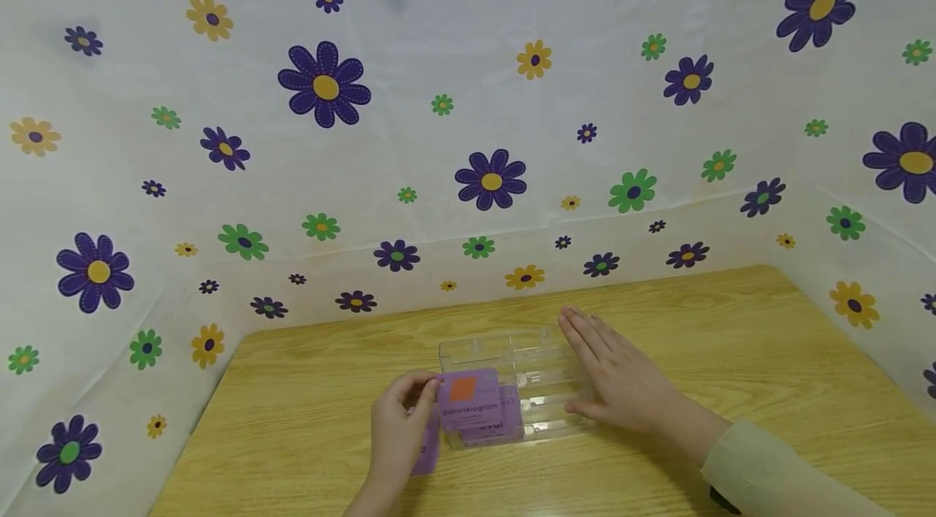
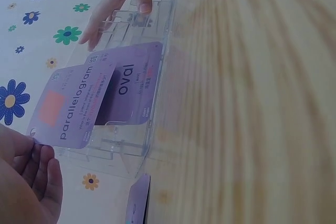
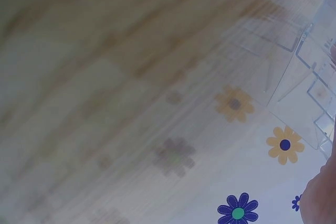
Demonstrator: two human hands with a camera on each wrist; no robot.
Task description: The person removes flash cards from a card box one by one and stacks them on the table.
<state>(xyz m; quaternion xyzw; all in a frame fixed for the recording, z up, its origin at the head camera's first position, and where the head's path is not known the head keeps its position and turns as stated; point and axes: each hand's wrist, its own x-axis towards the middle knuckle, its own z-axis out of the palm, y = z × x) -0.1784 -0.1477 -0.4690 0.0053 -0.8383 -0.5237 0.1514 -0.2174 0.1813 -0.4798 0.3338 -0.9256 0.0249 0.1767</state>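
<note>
My left hand pinches a purple card by its left edge between thumb and fingertips. The card reads "parallelogram" beside an orange shape. It overlaps another purple card, marked "oval", which stands in the clear plastic tiered rack. My right hand rests on the right end of that rack, its fingers straight toward the back and its thumb on a front tier. Only an edge of this hand enters the right wrist view.
A further purple card lies on the wooden table at the rack's left, partly behind my left hand. White cloth with printed flowers hangs along the back and sides of the table.
</note>
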